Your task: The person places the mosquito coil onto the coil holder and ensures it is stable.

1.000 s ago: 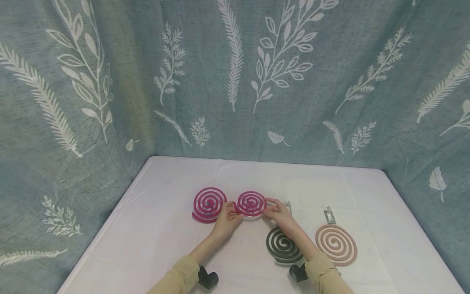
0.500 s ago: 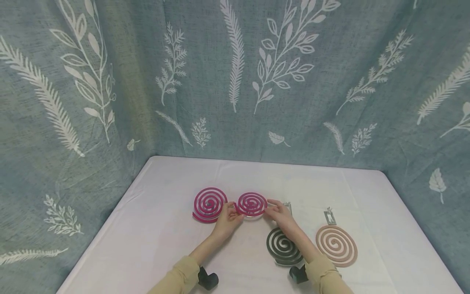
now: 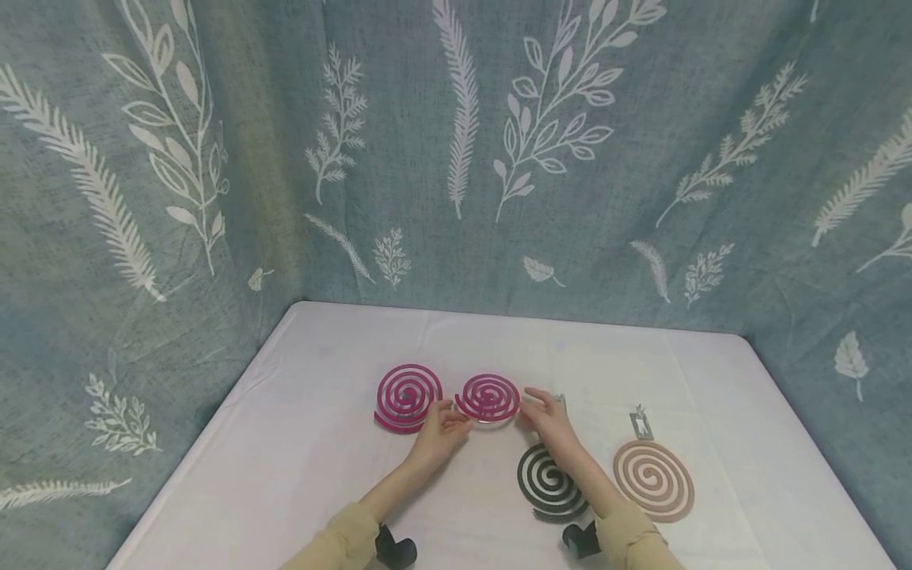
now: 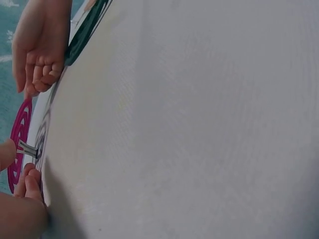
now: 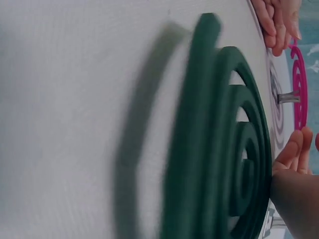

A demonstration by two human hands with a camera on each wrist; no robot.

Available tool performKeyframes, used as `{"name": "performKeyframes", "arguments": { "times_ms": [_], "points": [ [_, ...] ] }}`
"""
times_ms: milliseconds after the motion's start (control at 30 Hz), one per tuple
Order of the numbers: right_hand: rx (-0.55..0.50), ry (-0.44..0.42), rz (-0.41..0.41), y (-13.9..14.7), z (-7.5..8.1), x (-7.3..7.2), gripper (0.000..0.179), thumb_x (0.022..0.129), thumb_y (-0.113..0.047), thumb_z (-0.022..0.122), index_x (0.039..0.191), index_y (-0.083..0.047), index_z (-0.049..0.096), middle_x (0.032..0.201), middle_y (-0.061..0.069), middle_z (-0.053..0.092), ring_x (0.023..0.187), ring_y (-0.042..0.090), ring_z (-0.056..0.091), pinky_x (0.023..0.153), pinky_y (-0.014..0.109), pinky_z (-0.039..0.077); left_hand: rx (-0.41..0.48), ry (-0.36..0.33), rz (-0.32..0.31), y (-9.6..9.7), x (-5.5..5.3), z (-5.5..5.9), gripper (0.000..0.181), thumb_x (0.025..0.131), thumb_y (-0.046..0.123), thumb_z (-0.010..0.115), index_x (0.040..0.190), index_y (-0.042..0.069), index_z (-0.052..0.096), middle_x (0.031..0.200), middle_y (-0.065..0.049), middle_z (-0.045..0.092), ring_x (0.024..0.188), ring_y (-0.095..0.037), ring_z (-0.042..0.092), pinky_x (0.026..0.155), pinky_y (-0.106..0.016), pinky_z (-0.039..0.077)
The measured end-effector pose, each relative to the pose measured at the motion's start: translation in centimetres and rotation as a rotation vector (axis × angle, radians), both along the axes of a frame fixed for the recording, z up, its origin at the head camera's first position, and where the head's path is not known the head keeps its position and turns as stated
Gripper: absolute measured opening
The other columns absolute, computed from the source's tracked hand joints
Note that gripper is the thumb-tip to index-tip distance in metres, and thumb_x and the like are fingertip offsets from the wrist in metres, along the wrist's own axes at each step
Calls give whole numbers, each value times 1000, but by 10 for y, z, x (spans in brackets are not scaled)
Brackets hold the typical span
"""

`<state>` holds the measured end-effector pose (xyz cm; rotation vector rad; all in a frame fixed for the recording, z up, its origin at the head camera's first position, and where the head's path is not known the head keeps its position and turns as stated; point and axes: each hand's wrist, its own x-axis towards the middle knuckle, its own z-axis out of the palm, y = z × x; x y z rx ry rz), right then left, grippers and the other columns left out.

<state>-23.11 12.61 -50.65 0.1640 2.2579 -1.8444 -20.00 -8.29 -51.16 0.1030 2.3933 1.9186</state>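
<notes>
A pink mosquito coil (image 3: 488, 416) sits raised on a thin metal stand (image 5: 288, 98) between both hands. My left hand (image 3: 436, 437) is at its left end, fingers loosely bent and slightly apart from the coil. On the other side, my right hand (image 3: 550, 427) has its fingertips beside the rim, almost touching it. The right wrist view places those fingertips close under the coil's edge. Another pink mosquito coil (image 3: 404, 412) lies just left of my left hand. Beneath my right forearm is a dark green mosquito coil (image 3: 539, 475), partly hidden by it.
A brown mosquito coil (image 3: 620, 480) lies at the right on the white table (image 3: 342, 332). Above it is a flat metal stand (image 3: 636, 427). One more metal stand (image 3: 561, 400) is partly behind my right hand. A patterned blue-green curtain (image 3: 427, 245) hangs behind the table.
Both hands have let go of the pink coil and drawn slightly away from it, the left to the left and the right to the right. The coil stays raised on its stand.
</notes>
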Motion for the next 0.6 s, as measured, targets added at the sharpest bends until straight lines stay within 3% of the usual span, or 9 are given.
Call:
{"name": "performKeyframes", "arguments": {
  "times_ms": [167, 333, 433, 600],
  "points": [
    [-1, 16, -1, 2, 2, 2, 53, 93, -23, 54, 141, -5, 38, 117, 19, 63, 104, 23, 61, 99, 45, 46, -12, -39, -15, -3, 5, 4, 56, 91, 12, 61, 130, -13, 31, 109, -26, 62, 107, -39, 59, 95, -46, 48],
    [38, 93, 36, 6, 8, 6, 50, 93, -19, 56, 139, -5, 40, 111, 16, 65, 107, 26, 61, 103, 51, 41, -41, -72, -32, -6, 10, 11, 50, 91, 13, 61, 127, -11, 36, 111, -26, 61, 106, -38, 59, 94, -45, 49],
    [73, 138, 75, 10, 13, 10, 47, 94, -18, 55, 137, -6, 43, 110, 14, 67, 109, 28, 61, 106, 54, 37, -55, -87, -23, -7, 11, 15, 44, 91, 13, 60, 123, -9, 40, 109, -25, 62, 100, -33, 60, 89, -41, 50],
    [132, 179, 144, 17, 21, 14, 46, 94, -21, 57, 136, -6, 46, 112, 12, 67, 113, 29, 60, 105, 53, 38, -62, -52, -2, -7, 10, 19, 37, 91, 12, 60, 117, -9, 43, 102, -22, 61, 87, -21, 59, 77, -26, 50]
  ]
}}
